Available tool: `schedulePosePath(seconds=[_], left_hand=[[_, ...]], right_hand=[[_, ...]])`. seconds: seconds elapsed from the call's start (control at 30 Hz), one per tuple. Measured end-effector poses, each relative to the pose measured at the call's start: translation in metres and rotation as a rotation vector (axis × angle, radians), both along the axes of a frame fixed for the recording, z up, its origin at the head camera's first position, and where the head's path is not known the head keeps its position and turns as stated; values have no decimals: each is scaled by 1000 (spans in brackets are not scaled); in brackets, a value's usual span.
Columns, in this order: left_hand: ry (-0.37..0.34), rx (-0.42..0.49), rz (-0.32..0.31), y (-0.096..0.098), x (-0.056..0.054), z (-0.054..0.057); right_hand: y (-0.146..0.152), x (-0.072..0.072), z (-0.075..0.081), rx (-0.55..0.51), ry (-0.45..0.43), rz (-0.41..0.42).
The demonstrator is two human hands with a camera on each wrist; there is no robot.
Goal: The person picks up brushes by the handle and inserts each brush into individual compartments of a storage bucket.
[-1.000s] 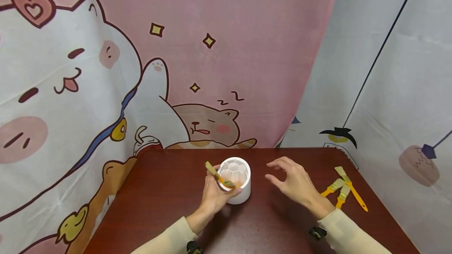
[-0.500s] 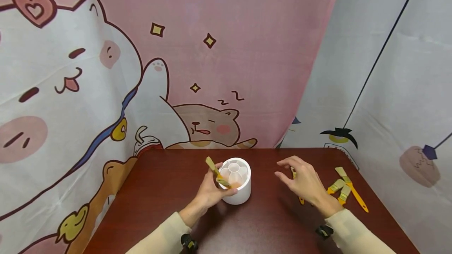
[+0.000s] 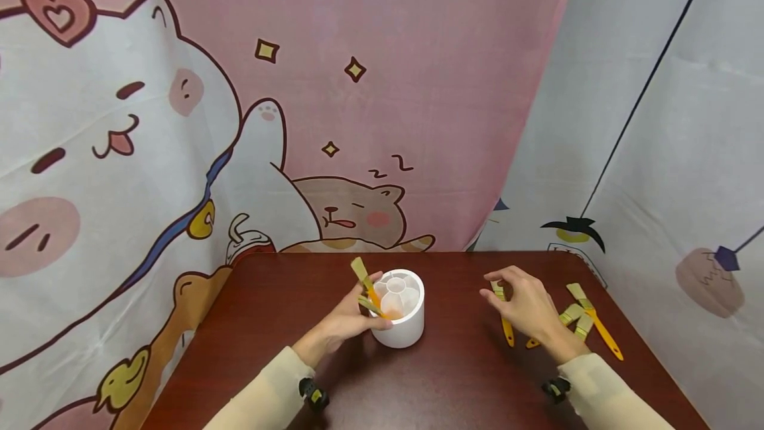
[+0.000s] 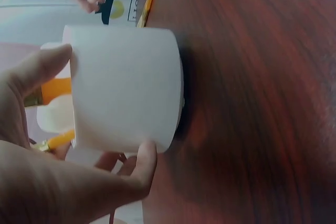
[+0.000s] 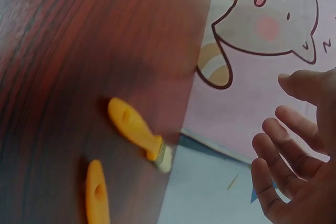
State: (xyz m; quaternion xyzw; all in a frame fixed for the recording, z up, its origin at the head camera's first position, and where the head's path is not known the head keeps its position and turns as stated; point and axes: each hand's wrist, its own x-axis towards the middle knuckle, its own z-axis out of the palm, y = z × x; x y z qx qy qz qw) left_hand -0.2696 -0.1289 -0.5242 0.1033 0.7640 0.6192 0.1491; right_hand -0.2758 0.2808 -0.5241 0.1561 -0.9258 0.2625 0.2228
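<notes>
A white round holder (image 3: pixel 408 332) with petal-shaped compartments stands on the table, gripped at its left side by my left hand (image 3: pixel 341 321). In the left wrist view, the thumb lies at its rim and a finger presses lower on the wall (image 4: pixel 123 87). Two yellow-handled paintbrushes lean in the holder, a far one (image 3: pixel 361 271) and a near one (image 3: pixel 370 306), bristles sticking out past the left rim. My right hand (image 3: pixel 525 304) hovers with bent, spread fingers and nothing in them. Below it, a paintbrush (image 3: pixel 507 332) lies on the table, partly covered by the hand.
Several more paintbrushes lie at the table's right side, one (image 3: pixel 604 336) by the right edge. Another brush handle (image 5: pixel 97 192) shows in the right wrist view. A printed curtain (image 3: pixel 453 118) hangs behind the dark red table (image 3: pixel 442 377).
My right hand has moved right, bringing the paintbrush below it into view. My left thumb has slid left along the holder's rim, and the brushes in it have shifted, bristles standing higher.
</notes>
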Motion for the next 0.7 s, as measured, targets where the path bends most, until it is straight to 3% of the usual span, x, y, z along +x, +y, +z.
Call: schedulePosePath(seconds=[0.17, 0.43, 0.57, 0.7], left_hand=[[-48, 19, -53, -7, -6, 0], [-44, 37, -91, -11, -12, 0], [-16, 22, -50, -8, -6, 2], [50, -13, 70, 2, 8, 2]], right_hand=[[10, -4, -6, 19, -45, -18], [24, -9, -16, 19, -104, -36], [29, -11, -21, 32, -138, -64], [33, -12, -25, 44, -160, -89]])
